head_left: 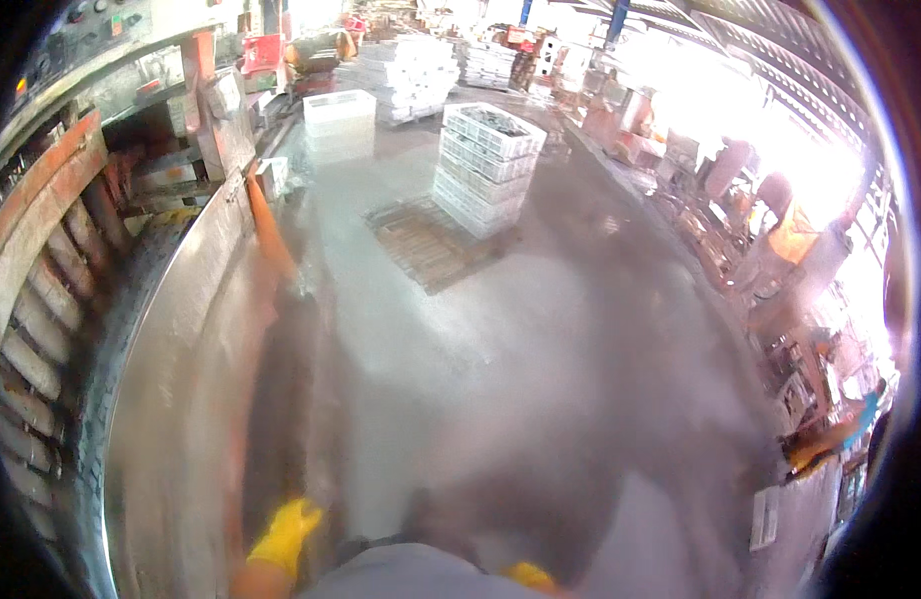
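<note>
My left hand (pixel 286 534), in a yellow glove, hangs at the lower left beside the long metal side panel (pixel 181 399) of a machine. Its fingers look loosely apart, with nothing visible in them, though the picture is smeared. Only a yellow patch of my right glove (pixel 530 576) shows at the bottom edge, beside my grey-clad front (pixel 411 574); its fingers are hidden. Ahead on the floor stands a stack of white plastic crates (pixel 485 170), the top one holding dark pieces. It is well out of reach of both hands.
A wooden pallet (pixel 431 245) lies by the crates. Behind them are a white bin (pixel 339 125) and stacked white sacks (pixel 418 80). A roller conveyor (pixel 41 349) runs along the left. Cluttered equipment (pixel 800 260) lines the right. Grey floor (pixel 500 369) stretches ahead.
</note>
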`<state>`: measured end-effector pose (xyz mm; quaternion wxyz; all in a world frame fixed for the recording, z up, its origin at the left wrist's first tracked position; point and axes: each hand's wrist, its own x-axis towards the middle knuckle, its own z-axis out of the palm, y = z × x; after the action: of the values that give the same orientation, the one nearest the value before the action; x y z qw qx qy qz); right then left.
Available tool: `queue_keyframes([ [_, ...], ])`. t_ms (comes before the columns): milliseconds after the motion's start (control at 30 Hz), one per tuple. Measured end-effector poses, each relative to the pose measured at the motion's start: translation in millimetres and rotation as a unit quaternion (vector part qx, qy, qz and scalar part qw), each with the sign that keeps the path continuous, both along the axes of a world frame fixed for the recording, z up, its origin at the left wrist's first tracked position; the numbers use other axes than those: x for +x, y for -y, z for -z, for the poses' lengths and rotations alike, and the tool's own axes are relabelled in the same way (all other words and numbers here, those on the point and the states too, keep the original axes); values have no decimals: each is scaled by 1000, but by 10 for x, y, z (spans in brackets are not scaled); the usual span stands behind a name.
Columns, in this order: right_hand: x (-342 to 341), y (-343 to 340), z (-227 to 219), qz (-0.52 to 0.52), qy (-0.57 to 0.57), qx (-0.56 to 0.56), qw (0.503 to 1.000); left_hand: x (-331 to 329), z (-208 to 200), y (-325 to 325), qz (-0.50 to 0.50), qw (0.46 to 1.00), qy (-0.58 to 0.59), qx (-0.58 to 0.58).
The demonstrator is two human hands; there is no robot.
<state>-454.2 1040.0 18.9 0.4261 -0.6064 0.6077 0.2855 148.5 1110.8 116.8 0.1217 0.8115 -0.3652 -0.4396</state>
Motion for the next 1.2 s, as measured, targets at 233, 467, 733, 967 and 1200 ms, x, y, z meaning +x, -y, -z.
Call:
queue_keyframes([
  [233,1385,2479,-442,128,167,-139,968,21,877,-1252,-31,955,-9,294],
  [467,2170,3776,-607,110,192,-188,957,-243,1519,-1590,58,961,-68,262],
  [733,1245,3102,74,-7,71,-59,996,461,752,850,-156,974,-65,147],
  [967,1881,3301,-651,-92,80,-48,991,1594,596,2382,-169,984,20,-54],
  [1200,1825,4095,-152,-157,60,-34,985,1410,473,2624,-165,985,41,-17],
])
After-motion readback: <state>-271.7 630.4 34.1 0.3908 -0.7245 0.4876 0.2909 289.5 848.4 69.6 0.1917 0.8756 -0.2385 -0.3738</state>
